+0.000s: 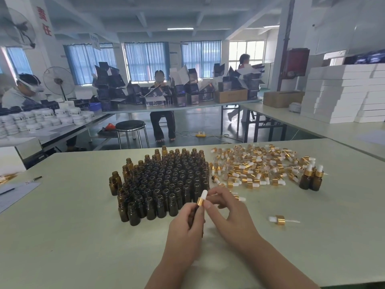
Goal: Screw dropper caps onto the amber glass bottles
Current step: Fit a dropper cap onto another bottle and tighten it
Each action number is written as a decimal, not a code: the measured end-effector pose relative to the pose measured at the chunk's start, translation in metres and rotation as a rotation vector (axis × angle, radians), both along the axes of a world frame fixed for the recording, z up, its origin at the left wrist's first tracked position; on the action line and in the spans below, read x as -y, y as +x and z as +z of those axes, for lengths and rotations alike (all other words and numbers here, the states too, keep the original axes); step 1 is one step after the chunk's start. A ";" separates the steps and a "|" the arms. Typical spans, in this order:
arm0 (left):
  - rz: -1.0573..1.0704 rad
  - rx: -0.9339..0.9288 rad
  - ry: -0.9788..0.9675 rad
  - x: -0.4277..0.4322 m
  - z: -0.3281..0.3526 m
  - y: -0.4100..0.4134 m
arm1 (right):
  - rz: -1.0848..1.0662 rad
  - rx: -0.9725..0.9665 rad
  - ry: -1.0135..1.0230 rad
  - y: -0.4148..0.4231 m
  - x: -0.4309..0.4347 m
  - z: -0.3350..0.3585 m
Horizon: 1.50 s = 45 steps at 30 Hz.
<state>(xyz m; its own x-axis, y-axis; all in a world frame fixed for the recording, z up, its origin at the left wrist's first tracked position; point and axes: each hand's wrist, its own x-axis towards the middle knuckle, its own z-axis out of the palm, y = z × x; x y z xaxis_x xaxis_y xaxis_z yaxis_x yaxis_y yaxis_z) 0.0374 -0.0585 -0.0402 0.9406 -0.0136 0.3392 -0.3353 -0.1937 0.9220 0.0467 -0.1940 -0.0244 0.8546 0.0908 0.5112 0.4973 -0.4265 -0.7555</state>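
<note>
Dropper cap (201, 199): gold collar, white bulb, seated on amber bottle (193, 216), held over table (83, 236) just in front of the block of open bottles (162, 180). Left hand (185, 226) curled round bottle; right hand (231, 213) pinches the collar. Bottle body mostly hidden by fingers; thread engagement not discernible

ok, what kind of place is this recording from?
Probably a packing workshop: a block of open amber bottles and a heap of dropper caps on the table, with stacked white boxes behind.

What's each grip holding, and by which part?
Left grip wraps the amber bottle by its body; right grip pinches the dropper cap by its gold collar.
</note>
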 end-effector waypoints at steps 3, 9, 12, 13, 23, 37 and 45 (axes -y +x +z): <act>0.019 -0.021 -0.016 0.000 0.000 0.000 | -0.107 0.038 -0.125 -0.005 0.025 0.007; 0.016 -0.055 -0.033 0.001 0.000 0.001 | -0.316 -0.025 -0.640 -0.025 0.120 -0.002; 0.001 -0.057 -0.031 0.002 -0.001 0.001 | -0.295 -0.146 -0.754 -0.034 0.147 -0.010; -0.005 -0.057 -0.030 0.002 -0.001 0.001 | -0.284 -0.155 -0.748 -0.033 0.151 -0.012; -0.020 -0.072 -0.024 0.002 -0.002 0.001 | -0.258 0.018 -0.486 0.022 0.108 0.002; -0.071 -0.060 0.012 0.000 -0.008 0.004 | -0.123 -0.152 -0.630 0.078 0.091 0.000; -0.074 -0.045 0.031 0.001 -0.009 0.004 | -0.136 -0.084 -0.565 0.080 0.089 -0.012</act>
<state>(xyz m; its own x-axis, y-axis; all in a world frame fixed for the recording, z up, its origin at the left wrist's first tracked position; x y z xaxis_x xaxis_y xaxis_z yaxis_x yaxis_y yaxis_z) 0.0417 -0.0593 -0.0488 0.9509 -0.0932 0.2952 -0.3083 -0.1988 0.9303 0.1267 -0.2829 -0.0360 0.9133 0.2165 0.3450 0.3581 -0.8303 -0.4270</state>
